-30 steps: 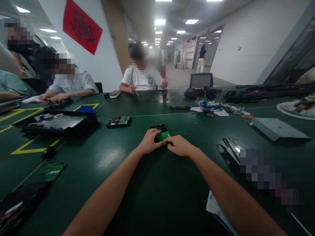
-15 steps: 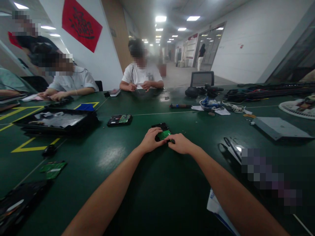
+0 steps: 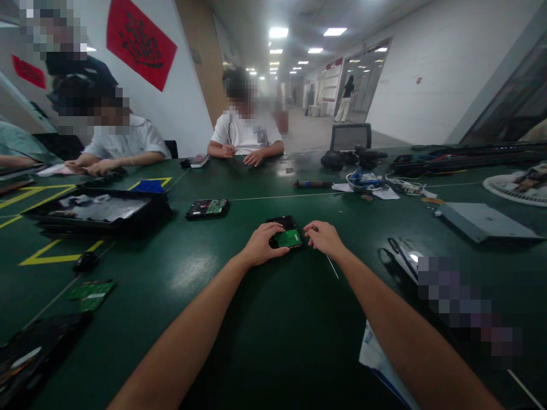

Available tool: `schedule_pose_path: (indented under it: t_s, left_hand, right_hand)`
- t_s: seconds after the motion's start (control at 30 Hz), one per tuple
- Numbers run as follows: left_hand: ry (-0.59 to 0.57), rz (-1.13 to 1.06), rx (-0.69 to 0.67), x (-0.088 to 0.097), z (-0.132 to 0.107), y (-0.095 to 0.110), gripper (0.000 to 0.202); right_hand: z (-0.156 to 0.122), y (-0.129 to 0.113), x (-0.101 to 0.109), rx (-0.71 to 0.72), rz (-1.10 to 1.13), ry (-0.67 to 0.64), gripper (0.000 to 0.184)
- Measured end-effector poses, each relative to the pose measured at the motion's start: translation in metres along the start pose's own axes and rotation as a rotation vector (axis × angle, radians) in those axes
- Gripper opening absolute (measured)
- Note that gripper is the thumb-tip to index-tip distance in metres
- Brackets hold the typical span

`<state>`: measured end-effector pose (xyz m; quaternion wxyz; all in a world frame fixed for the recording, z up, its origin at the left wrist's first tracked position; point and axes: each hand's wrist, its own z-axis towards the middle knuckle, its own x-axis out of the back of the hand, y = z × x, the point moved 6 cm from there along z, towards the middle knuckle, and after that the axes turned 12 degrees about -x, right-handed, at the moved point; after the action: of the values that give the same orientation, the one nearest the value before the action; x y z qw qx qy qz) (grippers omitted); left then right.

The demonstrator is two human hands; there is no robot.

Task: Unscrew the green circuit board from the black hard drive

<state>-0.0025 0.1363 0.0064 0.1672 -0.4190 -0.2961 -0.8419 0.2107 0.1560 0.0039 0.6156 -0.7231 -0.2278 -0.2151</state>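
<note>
A black hard drive [image 3: 290, 237] with a green circuit board facing up lies on the dark green table in front of me. My left hand [image 3: 265, 244] grips its left side, thumb along the near edge and fingers over the far part. Just right of the drive, apart from it, my right hand [image 3: 323, 238] is closed around a screwdriver [image 3: 333, 267]. The thin metal shaft points down toward me, below the palm; most of the handle is hidden by the fingers. Farther left lies a second hard drive [image 3: 207, 208].
A black tray [image 3: 96, 210] stands at left, with a loose green circuit board [image 3: 92, 294] nearer me. On the right lie a grey metal case [image 3: 489, 221], a bowl of cables [image 3: 365, 181] and a white packet [image 3: 384, 364]. A person [image 3: 247, 134] sits opposite.
My right hand has moved right, off the hard drive, and the screwdriver's shaft now shows below it. My left hand stays on the drive, whose circuit board is more exposed.
</note>
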Motion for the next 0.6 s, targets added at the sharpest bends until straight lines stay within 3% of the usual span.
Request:
schedule_pose_path:
  t_s: [0.23, 0.6]
  left_hand:
    - [-0.028, -0.098, -0.08, 0.002, -0.002, 0.012, 0.063]
    - [-0.029, -0.111, -0.069, 0.0, -0.003, 0.011, 0.065]
  right_hand:
    - [-0.007, -0.013, 0.009, 0.175, -0.169, 0.133, 0.015]
    - [0.001, -0.01, -0.007, 0.197, -0.169, 0.096, 0.015]
